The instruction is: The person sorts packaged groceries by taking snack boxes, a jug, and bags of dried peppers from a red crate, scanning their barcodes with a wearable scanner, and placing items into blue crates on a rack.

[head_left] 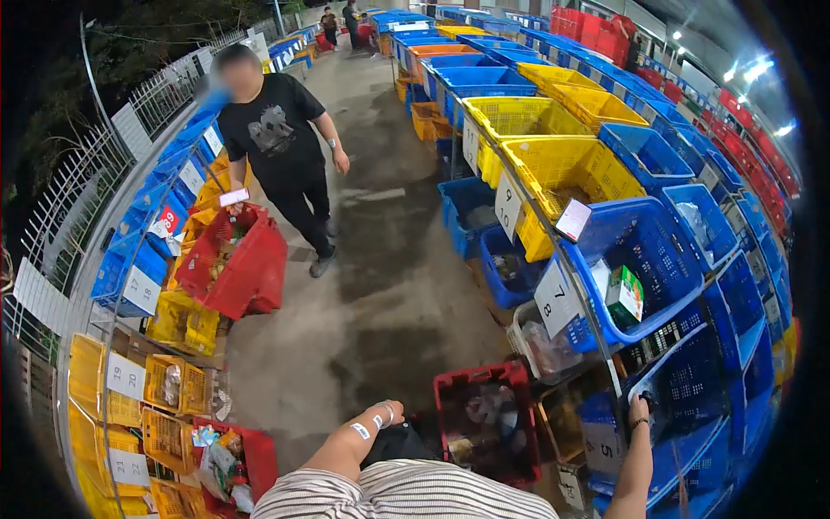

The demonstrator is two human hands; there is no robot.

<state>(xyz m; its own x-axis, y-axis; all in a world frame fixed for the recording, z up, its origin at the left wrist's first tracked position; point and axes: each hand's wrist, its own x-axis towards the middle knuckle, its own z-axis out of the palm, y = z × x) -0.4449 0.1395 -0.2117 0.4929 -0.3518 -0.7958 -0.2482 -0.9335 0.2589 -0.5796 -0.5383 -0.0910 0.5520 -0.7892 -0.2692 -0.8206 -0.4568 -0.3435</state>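
Note:
My left hand (393, 411) hangs low in front of my striped shirt, its fingers curled in, with no object showing in it. White stickers sit on that forearm. Left of the red crate (487, 374) on the floor, the hand is apart from it. My right hand (640, 408), with a dark band at the wrist, is at the near edge of a blue crate (687, 376) on the right rack. Something small and dark shows at its fingers, too small to name. Beyond it, another blue crate (644, 229) holds a green-and-white box (624, 297).
A person in a black T-shirt (272, 130) stands ahead on the left, holding a phone (233, 198) beside a tilted red crate (233, 259). Racks of numbered blue and yellow crates (571, 169) line both sides. A white-screened device (573, 220) sits on the right rack's edge.

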